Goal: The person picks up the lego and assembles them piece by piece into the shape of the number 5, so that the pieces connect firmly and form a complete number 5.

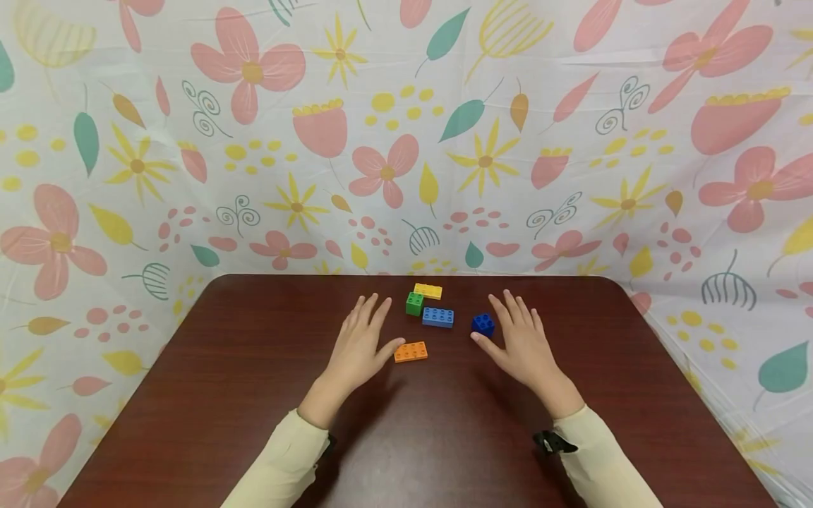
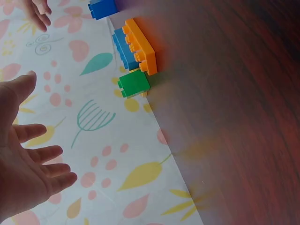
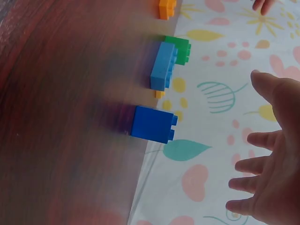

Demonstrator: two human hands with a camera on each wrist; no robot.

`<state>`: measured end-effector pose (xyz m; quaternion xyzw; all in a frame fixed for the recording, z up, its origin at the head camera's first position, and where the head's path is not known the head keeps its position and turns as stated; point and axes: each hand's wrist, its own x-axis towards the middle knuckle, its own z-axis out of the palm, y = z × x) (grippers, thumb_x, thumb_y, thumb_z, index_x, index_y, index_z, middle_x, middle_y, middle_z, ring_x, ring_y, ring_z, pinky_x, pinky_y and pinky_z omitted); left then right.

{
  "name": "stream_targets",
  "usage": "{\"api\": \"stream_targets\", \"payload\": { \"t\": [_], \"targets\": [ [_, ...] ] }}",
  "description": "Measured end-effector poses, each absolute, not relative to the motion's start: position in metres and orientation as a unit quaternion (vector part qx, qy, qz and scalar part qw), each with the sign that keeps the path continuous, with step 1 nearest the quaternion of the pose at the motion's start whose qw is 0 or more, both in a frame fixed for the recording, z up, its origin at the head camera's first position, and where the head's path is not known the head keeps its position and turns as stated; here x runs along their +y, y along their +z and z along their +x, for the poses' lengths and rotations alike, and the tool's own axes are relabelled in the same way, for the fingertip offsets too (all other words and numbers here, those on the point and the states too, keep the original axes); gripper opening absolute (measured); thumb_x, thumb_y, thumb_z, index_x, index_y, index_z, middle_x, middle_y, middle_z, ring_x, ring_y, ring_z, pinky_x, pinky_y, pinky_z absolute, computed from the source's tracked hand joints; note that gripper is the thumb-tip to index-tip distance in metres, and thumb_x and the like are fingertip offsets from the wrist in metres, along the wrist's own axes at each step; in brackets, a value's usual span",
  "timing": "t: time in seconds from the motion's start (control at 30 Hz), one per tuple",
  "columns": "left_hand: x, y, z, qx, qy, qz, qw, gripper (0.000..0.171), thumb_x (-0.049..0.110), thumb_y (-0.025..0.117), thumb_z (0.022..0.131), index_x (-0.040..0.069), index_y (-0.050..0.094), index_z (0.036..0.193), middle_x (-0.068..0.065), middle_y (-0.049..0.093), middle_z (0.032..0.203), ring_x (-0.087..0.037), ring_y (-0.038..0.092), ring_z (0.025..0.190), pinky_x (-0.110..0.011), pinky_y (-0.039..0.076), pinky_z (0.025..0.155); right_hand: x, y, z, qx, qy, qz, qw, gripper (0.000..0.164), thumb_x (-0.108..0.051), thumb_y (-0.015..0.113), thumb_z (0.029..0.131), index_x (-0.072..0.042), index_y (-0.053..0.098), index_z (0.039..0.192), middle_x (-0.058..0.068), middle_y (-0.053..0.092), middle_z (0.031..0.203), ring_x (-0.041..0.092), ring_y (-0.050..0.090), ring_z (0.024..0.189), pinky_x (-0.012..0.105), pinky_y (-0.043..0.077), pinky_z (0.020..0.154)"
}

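Note:
Several toy building bricks lie between my two hands on the dark table. My left hand (image 1: 358,347) holds nothing, fingers spread, its thumb tip right beside the flat orange brick (image 1: 411,352). On the other side my right hand (image 1: 524,346) is also spread and bare, close to the small dark blue brick (image 1: 483,324). Toward the back, a green brick (image 1: 415,304) stands near the longer light blue brick (image 1: 438,317), with a flat yellow brick (image 1: 428,291) behind them. In the right wrist view the dark blue brick (image 3: 153,124) sits nearest, studs toward the wall.
A brown wooden table (image 1: 406,451) with rounded far corners carries the bricks. Behind its far edge hangs a white cloth (image 1: 394,233) printed with flowers and leaves. A black band (image 1: 555,442) shows at the right cuff.

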<state>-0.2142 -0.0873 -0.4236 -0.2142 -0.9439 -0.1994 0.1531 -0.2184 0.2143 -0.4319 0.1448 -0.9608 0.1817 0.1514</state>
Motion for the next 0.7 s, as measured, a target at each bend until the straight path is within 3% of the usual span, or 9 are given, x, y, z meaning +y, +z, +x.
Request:
{"api": "stream_targets", "payload": {
  "t": [0.7],
  "targets": [
    [-0.084, -0.424, -0.215, -0.935, -0.231, -0.239, 0.124, 0.075, 0.034, 0.072, 0.087, 0.006, 0.037, 0.147, -0.018, 0.04, 0.145, -0.036, 0.032, 0.138, -0.054, 0.028, 0.109, 0.222, -0.436, -0.236, -0.941, 0.26, 0.178, 0.126, 0.075, -0.025, 0.071, 0.088, -0.002, 0.031, 0.148, 0.025, 0.026, 0.152, 0.045, 0.026, 0.137, 0.066, 0.028, 0.103]
  ]
}}
